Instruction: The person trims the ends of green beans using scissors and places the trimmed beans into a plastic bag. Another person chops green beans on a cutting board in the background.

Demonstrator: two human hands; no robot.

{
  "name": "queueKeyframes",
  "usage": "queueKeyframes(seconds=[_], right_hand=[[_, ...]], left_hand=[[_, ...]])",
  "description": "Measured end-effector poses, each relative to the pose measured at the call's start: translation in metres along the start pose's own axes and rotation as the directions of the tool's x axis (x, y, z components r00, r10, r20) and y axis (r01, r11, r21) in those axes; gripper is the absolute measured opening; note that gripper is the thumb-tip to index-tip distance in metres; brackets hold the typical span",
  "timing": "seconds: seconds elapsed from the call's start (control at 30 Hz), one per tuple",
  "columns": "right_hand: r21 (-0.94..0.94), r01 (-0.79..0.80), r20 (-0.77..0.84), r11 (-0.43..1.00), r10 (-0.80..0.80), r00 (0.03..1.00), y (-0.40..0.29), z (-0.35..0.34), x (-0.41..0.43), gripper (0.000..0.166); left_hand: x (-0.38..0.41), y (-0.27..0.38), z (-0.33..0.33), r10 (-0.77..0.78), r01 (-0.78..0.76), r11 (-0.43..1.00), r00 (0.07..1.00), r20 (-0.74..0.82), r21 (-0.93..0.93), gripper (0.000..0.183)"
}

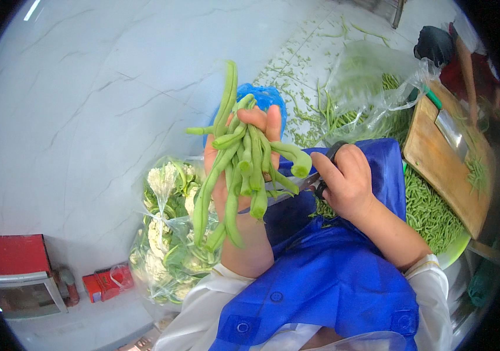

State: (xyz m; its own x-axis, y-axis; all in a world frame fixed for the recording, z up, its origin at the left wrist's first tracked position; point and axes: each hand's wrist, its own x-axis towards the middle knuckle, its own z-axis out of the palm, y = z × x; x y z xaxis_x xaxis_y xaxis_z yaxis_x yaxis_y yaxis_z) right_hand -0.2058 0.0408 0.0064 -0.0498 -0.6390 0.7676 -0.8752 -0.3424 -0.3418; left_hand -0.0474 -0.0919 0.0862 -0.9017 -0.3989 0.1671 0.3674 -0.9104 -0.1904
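My left hand (273, 125) is raised in front of me, closed around a bunch of green beans (228, 164). Most of the bean ends hang down and to the right out of my grip; one long pod sticks up. Scissors with black handles (335, 151) are held in my right hand (349, 182), to the right of the bunch. Their blades point left, partly hidden behind the hanging beans, so whether they touch one cannot be told. Below lies a blue apron (320, 281) over my lap, with small green trimmings (323, 209) caught in a fold.
Bagged cauliflower (158, 237) stands left, a blue plastic bag (261, 93) behind my left hand. At right are a clear bag of beans (346, 118), a basin (458, 250) of cut beans, and a wooden cutting board (434, 166) bearing a cleaver (452, 131). Another person's arm (467, 79) reaches there.
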Motion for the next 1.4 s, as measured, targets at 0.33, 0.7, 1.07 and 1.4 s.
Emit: queueKeyframes(seconds=[0.33, 0.7, 1.07, 1.4], right_hand=[[-0.046, 0.050, 0.007, 0.998, -0.050, 0.999, 0.002, -0.005, -0.002, 0.022], [0.087, -0.225, 0.303, 0.970, 0.189, 0.934, -0.034, -0.040, -0.023, 0.057], [-0.196, -0.284, 0.182, 0.938, 0.320, 0.930, -0.036, -0.041, -0.010, 0.060], [0.216, -0.347, 0.407, 0.913, 0.239, 0.882, -0.045, -0.055, -0.018, 0.050]], left_hand=[[0.001, -0.013, 0.008, 0.122, -0.121, 0.993, 0.985, -0.124, 0.012, 0.032], [-0.009, 0.022, -0.009, 0.271, -0.256, 0.962, 0.939, -0.209, 0.095, 0.032], [-0.006, -0.017, 0.011, 0.546, -0.427, 0.735, 0.833, -0.087, 0.527, 0.025], [-0.001, -0.021, 0.017, 0.575, -0.444, 0.753, 0.803, -0.157, 0.486, 0.030]])
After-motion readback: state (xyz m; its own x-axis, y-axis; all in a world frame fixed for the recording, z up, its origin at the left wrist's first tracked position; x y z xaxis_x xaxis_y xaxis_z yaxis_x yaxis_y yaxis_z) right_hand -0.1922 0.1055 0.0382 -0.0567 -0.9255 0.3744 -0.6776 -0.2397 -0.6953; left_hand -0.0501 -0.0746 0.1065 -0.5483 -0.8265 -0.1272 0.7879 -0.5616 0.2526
